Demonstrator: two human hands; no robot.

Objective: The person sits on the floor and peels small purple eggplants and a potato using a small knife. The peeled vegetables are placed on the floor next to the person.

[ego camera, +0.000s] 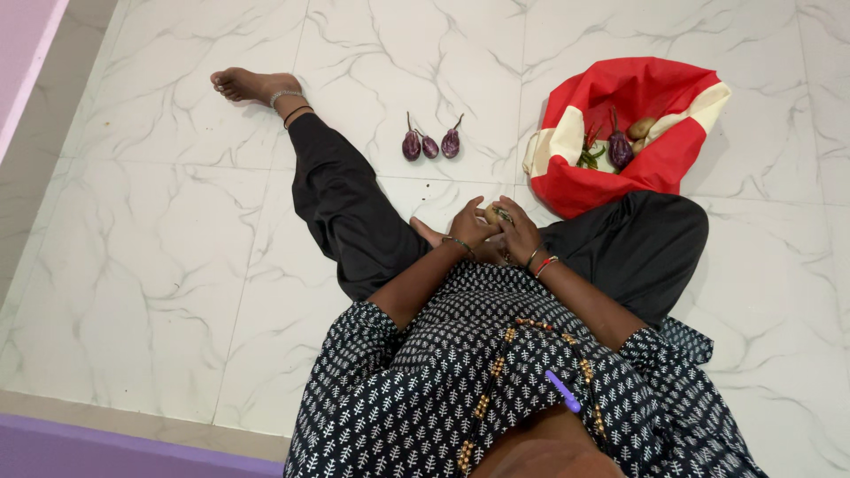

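Nearest us, at the bottom of the frame, hangs our black-and-white patterned top with a purple clip [563,390]. Just above it, at the centre, our left hand [467,228] and right hand [516,232] meet, both curled around a small brownish potato [492,212] held between them over our lap. Beyond, on the white marble floor [177,265], three small purple aubergines [430,143] lie side by side. At upper right sits an open red and cream cloth bag [620,133] holding vegetables.
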